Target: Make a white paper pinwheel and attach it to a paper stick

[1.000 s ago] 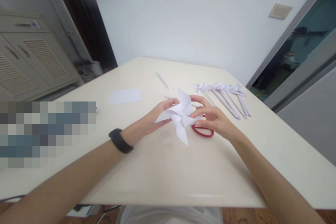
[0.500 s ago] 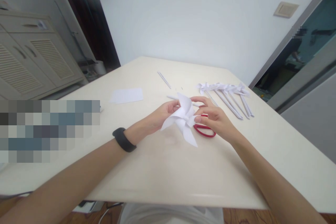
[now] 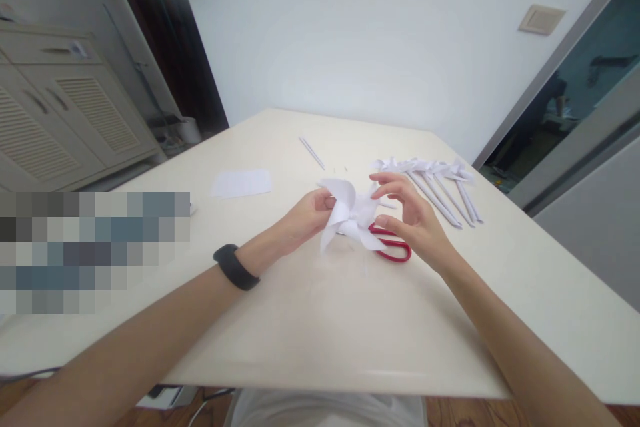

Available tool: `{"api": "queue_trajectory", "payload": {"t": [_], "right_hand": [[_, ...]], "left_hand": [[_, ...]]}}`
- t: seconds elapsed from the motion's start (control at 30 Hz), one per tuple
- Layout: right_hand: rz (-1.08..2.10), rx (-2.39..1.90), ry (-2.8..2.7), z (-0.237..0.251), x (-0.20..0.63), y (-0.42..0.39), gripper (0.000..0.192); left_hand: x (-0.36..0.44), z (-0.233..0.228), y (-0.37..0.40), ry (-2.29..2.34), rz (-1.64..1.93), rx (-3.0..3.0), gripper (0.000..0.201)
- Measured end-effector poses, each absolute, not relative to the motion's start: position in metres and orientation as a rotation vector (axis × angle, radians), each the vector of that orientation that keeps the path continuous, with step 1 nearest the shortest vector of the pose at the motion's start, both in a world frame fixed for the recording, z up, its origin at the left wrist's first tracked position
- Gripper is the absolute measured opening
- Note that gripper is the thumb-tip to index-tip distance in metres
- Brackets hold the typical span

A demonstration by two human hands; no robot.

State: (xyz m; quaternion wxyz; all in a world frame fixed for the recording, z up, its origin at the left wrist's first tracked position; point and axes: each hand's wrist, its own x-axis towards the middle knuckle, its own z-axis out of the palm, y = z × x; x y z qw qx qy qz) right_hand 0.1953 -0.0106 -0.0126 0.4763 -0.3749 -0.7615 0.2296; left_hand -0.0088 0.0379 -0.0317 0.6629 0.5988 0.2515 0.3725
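Both forearms extended over the work surface, converging toward 12 o'clock.
Left hand [image 3: 305,217], black band on its wrist, fingers pinched closed, thumb uppermost. Right hand [image 3: 413,221] at its 3 o'clock, fingers spread and curved, grasping nothing.

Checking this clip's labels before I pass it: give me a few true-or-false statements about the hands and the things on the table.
1. The left hand holds a white paper pinwheel. True.
2. The right hand is closed around the red scissors. False: its fingers are spread beside the pinwheel, and the scissors lie on the table below it.
3. A row of finished paper pinwheels on sticks lies to the right. True.
4. A black band is worn on the right wrist. False: it is on the left wrist.
5. A flat white sheet of paper lies left of the hands. True.
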Motion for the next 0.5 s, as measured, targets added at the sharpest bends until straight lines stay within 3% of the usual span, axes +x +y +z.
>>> {"api": "queue_trajectory", "payload": {"t": [0.27,0.5], "right_hand": [[0.282,-1.075,-1.974,-0.014,0.187,-0.014,0.004],[0.155,-1.105,-1.996,-0.016,0.184,-0.014,0.002]], "left_hand": [[-0.010,-0.032,0.036,0.539,0.849,1.386,0.026],[-0.005,-0.033,0.035,0.571,0.842,1.393,0.028]]}}
